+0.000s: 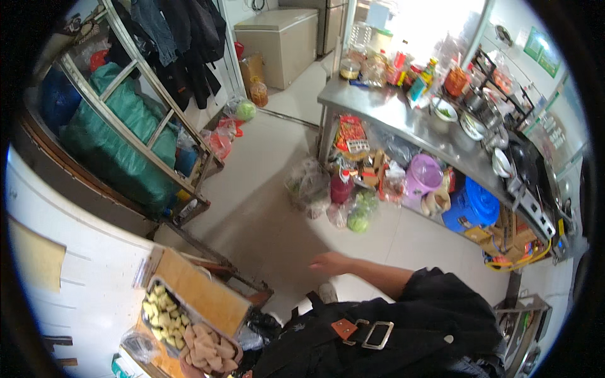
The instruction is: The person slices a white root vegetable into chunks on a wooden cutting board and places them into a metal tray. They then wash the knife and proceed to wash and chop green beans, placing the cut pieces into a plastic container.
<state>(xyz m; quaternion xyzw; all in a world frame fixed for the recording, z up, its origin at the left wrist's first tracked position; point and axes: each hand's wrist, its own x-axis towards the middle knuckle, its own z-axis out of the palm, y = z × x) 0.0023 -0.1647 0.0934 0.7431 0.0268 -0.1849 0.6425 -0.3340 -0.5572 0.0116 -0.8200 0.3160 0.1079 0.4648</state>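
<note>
The steel table (378, 99) is gleaming smoothly, the blue plastic bucket (466, 208) is shining, and the wooden board (201, 286) is looking matt.

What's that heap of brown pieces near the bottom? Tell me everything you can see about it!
The heap of brown pieces is a pile of light pinkish-brown, angular bits that look smooth and solid. I can't tell what food they are. They overlap at different angles inside a container whose rim shows on the right. Pale yellow chunks lie right beside them, and a wooden board is above. The left hand is at the heap's lower left; its grip is mostly out of view.
</note>
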